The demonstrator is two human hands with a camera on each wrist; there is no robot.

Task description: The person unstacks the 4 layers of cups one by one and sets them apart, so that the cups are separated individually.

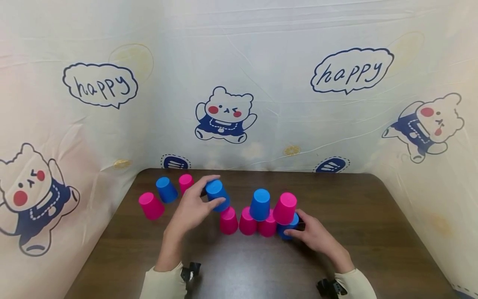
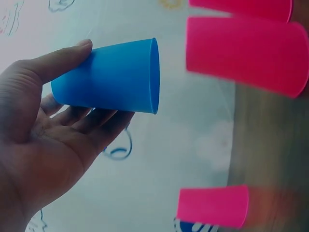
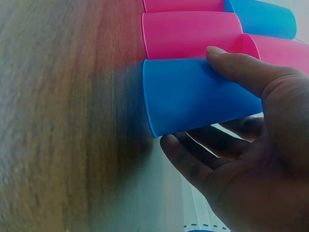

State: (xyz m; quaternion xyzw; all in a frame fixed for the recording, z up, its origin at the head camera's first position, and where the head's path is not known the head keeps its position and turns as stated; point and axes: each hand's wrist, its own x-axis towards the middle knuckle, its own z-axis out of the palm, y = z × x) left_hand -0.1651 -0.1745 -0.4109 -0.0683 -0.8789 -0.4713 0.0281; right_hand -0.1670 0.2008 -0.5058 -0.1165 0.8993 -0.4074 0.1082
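Pink colours the outermost cup (image 1: 151, 205), mouth down on a dark brown table (image 1: 246, 265) at nine o'clock from the left hand (image 1: 192, 205); the outer blue cup (image 1: 166, 189) stands between one and two o'clock from it, and a half-hidden pink cup (image 1: 186, 181) sits at twelve from the hand. The left hand holds the raised blue cup (image 1: 218, 194) at its two o'clock, thumb on one side and fingers on the other, the rim clear of the nearby cups in the left wrist view. At five o'clock from it stands the first pink cup (image 1: 228, 222); toward three follow the second pink cup (image 1: 247, 222), the third pink cup (image 1: 267, 227) and the lower blue cup (image 1: 284, 229). The upper blue cup (image 1: 260, 204) straddles the second and third; at its three o'clock the upper pink cup (image 1: 285, 207) bridges the third and the lower blue cup. The right hand (image 1: 317, 234) grips that lower blue cup at its own nine o'clock, thumb on the near side, fingers around the far side.
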